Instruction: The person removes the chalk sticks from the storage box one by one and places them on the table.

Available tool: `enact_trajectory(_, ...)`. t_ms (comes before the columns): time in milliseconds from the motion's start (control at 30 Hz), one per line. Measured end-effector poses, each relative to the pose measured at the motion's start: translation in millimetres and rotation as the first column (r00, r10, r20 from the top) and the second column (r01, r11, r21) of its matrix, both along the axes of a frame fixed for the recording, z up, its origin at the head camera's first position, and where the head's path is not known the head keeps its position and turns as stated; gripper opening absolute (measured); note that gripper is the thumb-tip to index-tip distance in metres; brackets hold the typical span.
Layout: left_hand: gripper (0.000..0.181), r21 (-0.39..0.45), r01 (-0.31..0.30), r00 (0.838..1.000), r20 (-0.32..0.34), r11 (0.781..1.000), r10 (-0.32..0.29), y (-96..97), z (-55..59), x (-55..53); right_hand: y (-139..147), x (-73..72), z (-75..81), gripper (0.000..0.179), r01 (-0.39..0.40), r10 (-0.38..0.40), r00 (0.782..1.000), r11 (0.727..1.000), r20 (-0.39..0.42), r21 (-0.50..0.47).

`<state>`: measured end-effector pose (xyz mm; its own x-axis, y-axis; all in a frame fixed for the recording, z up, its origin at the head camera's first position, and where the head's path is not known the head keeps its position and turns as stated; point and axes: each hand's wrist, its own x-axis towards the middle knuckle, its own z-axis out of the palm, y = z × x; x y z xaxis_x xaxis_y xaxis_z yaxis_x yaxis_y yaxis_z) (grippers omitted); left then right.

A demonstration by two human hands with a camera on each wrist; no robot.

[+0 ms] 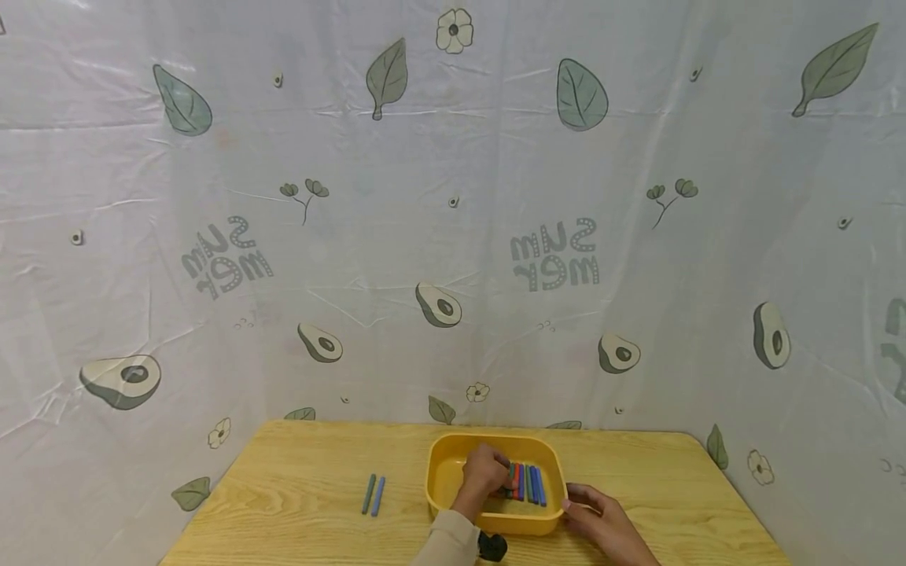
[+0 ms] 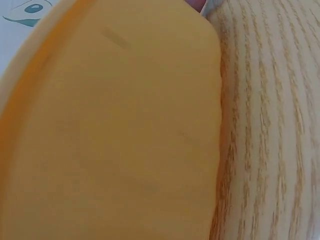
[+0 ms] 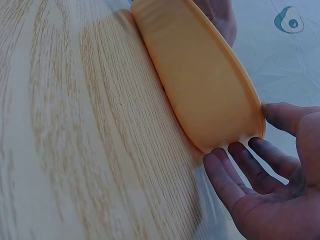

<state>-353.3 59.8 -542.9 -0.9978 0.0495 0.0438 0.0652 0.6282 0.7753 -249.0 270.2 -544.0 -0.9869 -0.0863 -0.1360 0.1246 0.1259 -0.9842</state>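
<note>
A yellow plastic tray [image 1: 520,525] holds a row of coloured crayon-like sticks [image 1: 536,486], red, green and blue. My left hand [image 1: 484,472] reaches over its front wall, fingers bent down among the sticks at the row's left end. Whether the fingertips pinch a stick I cannot tell. At the tray's right end, my right hand [image 1: 607,523] grips the corner. In the right wrist view its thumb [image 3: 285,116] touches the rim and the other fingers spread along the outer wall. The left wrist view is filled mostly by the tray's yellow wall [image 2: 125,125].
Left of the tray, a green stick [image 1: 369,494] and a blue stick [image 1: 378,496] lie side by side on the wooden table [image 1: 297,479]. A pale printed curtain [image 1: 382,236] hangs behind the table and along its sides.
</note>
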Motion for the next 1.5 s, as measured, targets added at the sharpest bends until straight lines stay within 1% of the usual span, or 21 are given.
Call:
enact_trajectory(67, 0.029, -0.022, -0.001, 1.000, 0.006, 1.000, 0.001, -0.7, 0.6, -0.3, -1, 0.9, 0.1, 0.069, -0.003, 0.003, 1.000, 1.000, 0.000, -0.005)
enact_trajectory(200, 0.024, -0.013, -0.003, 0.999, 0.041, 1.000, 0.003, -1.3, 1.2, -1.2, -2, 1.5, 0.3, 0.069, -0.007, 0.007, 1.000, 1.000, -0.008, -0.008)
enact_trajectory(433, 0.019, 0.006, 0.012, 0.997, 0.076, 1.000, -0.013, -5.0, 5.8, 1.2, -2, -0.3, -2.1, 0.070, -0.012, 0.012, 1.000, 1.000, -0.011, 0.015)
enact_trajectory(633, 0.018, 0.086, 0.015, 0.991, 0.128, 0.996, -0.026, -8.9, 5.5, 0.9, -4, 0.0, -3.2, 0.069, -0.014, 0.014, 1.000, 1.000, -0.016, 0.022)
enact_trajectory(700, 0.017, 0.123, 0.011, 0.989, 0.143, 0.992, -0.029, -9.4, 4.2, -0.3, -4, 0.1, -2.9, 0.069, -0.014, 0.014, 1.000, 1.000, -0.016, 0.019)
enact_trajectory(800, 0.014, 0.175, 0.006, 0.986, 0.163, 0.985, -0.035, -9.3, 5.1, 0.5, -3, -0.6, -2.3, 0.069, -0.016, 0.016, 1.000, 1.000, -0.019, 0.013)
enact_trajectory(833, 0.013, 0.192, 0.003, 0.985, 0.170, 0.981, -0.036, -9.1, 5.8, 1.1, -3, -0.8, -2.0, 0.069, -0.019, 0.019, 1.000, 1.000, -0.019, 0.011)
enact_trajectory(967, 0.011, 0.254, 0.006, 0.979, 0.198, 0.967, -0.058, -10.2, 14.6, 4.8, 0, -2.0, 0.6, 0.068, -0.022, 0.023, 0.999, 1.000, -0.024, 0.010)
enact_trajectory(1100, 0.018, 0.315, 0.035, 0.976, 0.195, 0.949, -0.100, -14.3, 24.5, 6.5, 2, -2.2, 3.6, 0.065, -0.020, 0.020, 0.999, 1.000, -0.029, 0.008)
enact_trajectory(1233, 0.021, 0.366, 0.069, 0.975, 0.174, 0.928, -0.141, -20.2, 30.2, 8.1, 2, -1.8, 4.2, 0.065, -0.013, 0.013, 1.000, 1.000, -0.020, 0.010)
enact_trajectory(1300, 0.021, 0.365, 0.082, 0.975, 0.164, 0.927, -0.151, -23.3, 31.6, 8.5, 2, -1.2, 3.7, 0.065, -0.010, 0.010, 1.000, 1.000, -0.011, 0.010)
enact_trajectory(1400, 0.019, 0.378, 0.097, 0.972, 0.163, 0.921, -0.170, -28.6, 34.7, 9.4, 1, 0.1, 2.7, 0.066, -0.012, 0.012, 1.000, 1.000, -0.003, 0.004)
enact_trajectory(1500, 0.021, 0.373, 0.111, 0.972, 0.153, 0.921, -0.179, -33.5, 39.6, 10.3, 1, 0.8, 1.6, 0.066, -0.018, 0.018, 1.000, 1.000, -0.006, -0.005)
